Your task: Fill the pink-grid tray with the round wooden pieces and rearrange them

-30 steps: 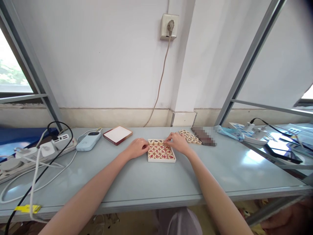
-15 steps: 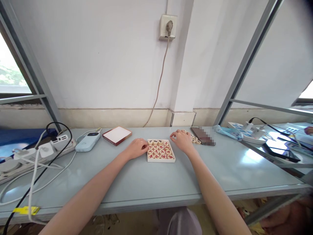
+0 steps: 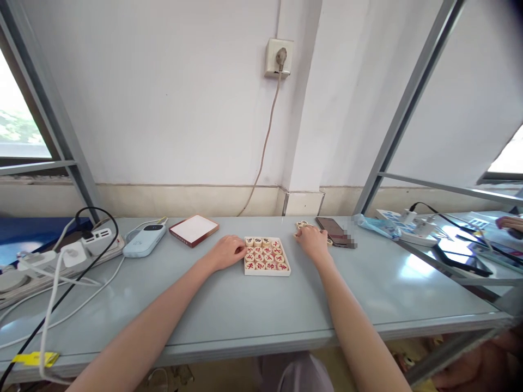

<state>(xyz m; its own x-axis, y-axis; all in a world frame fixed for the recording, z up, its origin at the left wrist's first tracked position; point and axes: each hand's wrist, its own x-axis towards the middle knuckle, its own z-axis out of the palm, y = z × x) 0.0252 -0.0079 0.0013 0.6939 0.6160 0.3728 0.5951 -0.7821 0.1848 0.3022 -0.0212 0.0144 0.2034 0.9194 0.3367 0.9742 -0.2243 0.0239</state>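
A white open box (image 3: 268, 273) lies on the desk, filled with rows of round Chinese chess pieces (image 3: 259, 258). Most carry red characters; a few in the far row carry black ones. At the box's left wall, my left hand (image 3: 227, 251) has its fingers curled in and closed against that side. My right hand (image 3: 314, 241) is palm down over loose chess pieces (image 3: 301, 224) beyond the box's right side. Its fingers are bent around a pale piece at the fingertips, mostly covered by the hand.
A dark phone (image 3: 335, 233) lies right of the loose pieces, near a blue plastic bag (image 3: 378, 226). Left of the box are a red-brown box lid (image 3: 195, 230) and a light-blue power bank (image 3: 144, 242). Chargers and cables crowd a power strip (image 3: 108, 251). Another person's hand (image 3: 510, 222) shows far right.
My right hand has moved right and away from the box, down onto the loose pieces. My left hand stays at the box's left side. The view has tilted slightly.
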